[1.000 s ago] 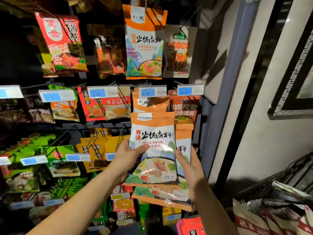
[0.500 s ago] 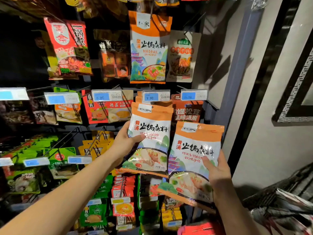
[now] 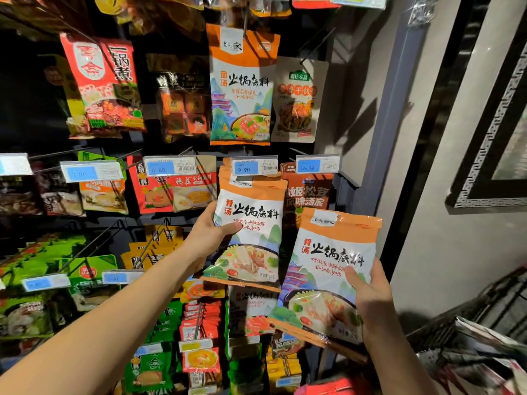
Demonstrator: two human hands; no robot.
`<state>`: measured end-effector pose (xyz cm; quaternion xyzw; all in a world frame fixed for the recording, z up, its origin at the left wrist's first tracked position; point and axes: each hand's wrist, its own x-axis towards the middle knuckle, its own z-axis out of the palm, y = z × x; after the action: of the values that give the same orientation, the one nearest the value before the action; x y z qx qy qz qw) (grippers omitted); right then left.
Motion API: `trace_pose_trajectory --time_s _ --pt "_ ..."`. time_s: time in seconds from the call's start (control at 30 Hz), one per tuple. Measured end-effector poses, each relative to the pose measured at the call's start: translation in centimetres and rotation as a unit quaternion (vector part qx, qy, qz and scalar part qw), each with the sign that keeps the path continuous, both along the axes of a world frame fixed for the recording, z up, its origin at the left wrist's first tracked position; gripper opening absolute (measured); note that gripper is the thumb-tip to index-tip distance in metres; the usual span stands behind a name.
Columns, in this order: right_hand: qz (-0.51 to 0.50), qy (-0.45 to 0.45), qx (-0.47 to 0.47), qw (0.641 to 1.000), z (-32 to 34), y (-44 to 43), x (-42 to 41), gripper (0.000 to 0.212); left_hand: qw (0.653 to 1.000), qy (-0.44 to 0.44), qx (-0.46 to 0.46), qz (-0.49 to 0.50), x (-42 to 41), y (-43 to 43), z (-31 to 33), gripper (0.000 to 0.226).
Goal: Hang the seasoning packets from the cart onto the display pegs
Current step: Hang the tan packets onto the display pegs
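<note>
My left hand (image 3: 209, 238) grips an orange-and-white seasoning packet (image 3: 251, 232) by its left edge, its top right under the 9.90 price tag (image 3: 253, 165), against matching packets on that peg. Whether its hole is on the peg is hidden by the tag. My right hand (image 3: 370, 297) holds a small stack of the same packets (image 3: 328, 266) lower and to the right, clear of the display. The wire cart (image 3: 484, 309) shows at the bottom right.
The dark peg wall is crowded with hanging packets: a red one (image 3: 105, 84) upper left, an orange-topped one (image 3: 241, 86) above, a brown packet (image 3: 309, 192) right of the 9.90 peg. Green packets (image 3: 42, 266) fill the lower left. A grey pillar (image 3: 393, 124) bounds the display.
The two hands have split the stack. My left hand lifted one packet up to the 9.90 peg, and my right hand drew the others down and to the right.
</note>
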<state>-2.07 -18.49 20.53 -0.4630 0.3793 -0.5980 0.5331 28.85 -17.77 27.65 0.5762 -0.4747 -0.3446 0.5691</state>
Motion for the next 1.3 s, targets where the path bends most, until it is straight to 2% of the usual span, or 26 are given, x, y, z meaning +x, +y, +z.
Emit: trace_pose_trajectory --time_s 0.43,0.77,0.87,0.97,1.03,1.1,1.17,1.23,1.3 --pt "0.008 -0.006 0.0 1.0 -0.2 -0.1 -0.3 0.038 1.0 0.027 0.01 0.01 0.2 -0.9 -0.3 0.054" --pt "-0.004 0.026 -0.007 1.0 -0.5 -0.2 -0.5 0.039 0.998 -0.009 0.032 0.051 0.6 -4.8 -0.5 0.057" --pt "-0.01 0.055 -0.019 0.998 -0.5 0.2 -0.6 0.039 0.988 -0.068 0.06 0.122 0.1 -5.9 -1.7 0.053" --pt "-0.019 0.068 -0.026 0.997 -0.9 0.6 -0.5 0.038 0.957 -0.177 0.078 0.217 -0.6 -5.0 -3.6 0.048" --pt "-0.016 0.058 -0.025 0.998 -1.2 0.7 -0.3 0.038 0.939 -0.223 0.029 0.26 -1.6 -3.4 -4.7 0.049" --pt "-0.004 0.05 -0.026 0.998 -1.3 0.8 0.4 0.037 0.968 -0.147 -0.03 0.203 -3.4 -1.3 -4.9 0.046" --pt "0.004 0.049 -0.033 0.998 -1.3 0.8 1.5 0.038 0.998 -0.041 0.001 0.038 -5.7 0.8 -4.2 0.044" --pt "0.028 0.037 -0.039 0.998 -0.9 1.0 2.7 0.04 0.994 -0.054 0.05 -0.081 -7.0 1.8 -3.9 0.053" --pt "0.059 0.011 -0.046 0.997 -0.5 1.2 4.0 0.043 0.991 -0.08 0.06 -0.086 -7.2 2.3 -3.5 0.051"
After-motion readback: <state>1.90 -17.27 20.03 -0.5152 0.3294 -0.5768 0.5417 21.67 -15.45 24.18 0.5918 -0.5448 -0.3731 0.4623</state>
